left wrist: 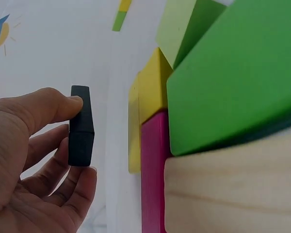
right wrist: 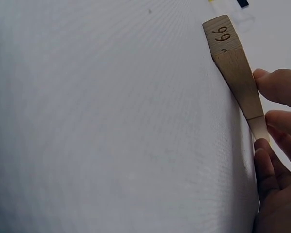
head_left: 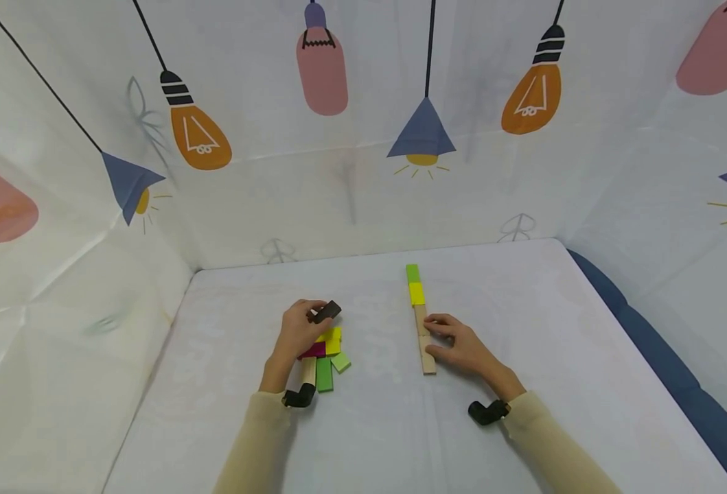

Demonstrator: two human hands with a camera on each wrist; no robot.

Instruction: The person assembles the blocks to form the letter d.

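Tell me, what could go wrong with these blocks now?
The black block might slip, because the left grip pinches it between thumb and fingers; if it fell, it could bump the yellow blocks nearby. The right grip is right at the side of the row's wooden blocks, so a nudge might push them out of line.

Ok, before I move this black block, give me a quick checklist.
1. Left grip holding black block: ok, between thumb and fingers.
2. Black block in the row: not ok, held apart from it.
3. Row lined up end to end: ok, green block, yellow block, two wooden blocks.
4. Right grip by the wooden blocks: ok, at their right side.
5. Black block's hidden faces: cannot tell whether marked.
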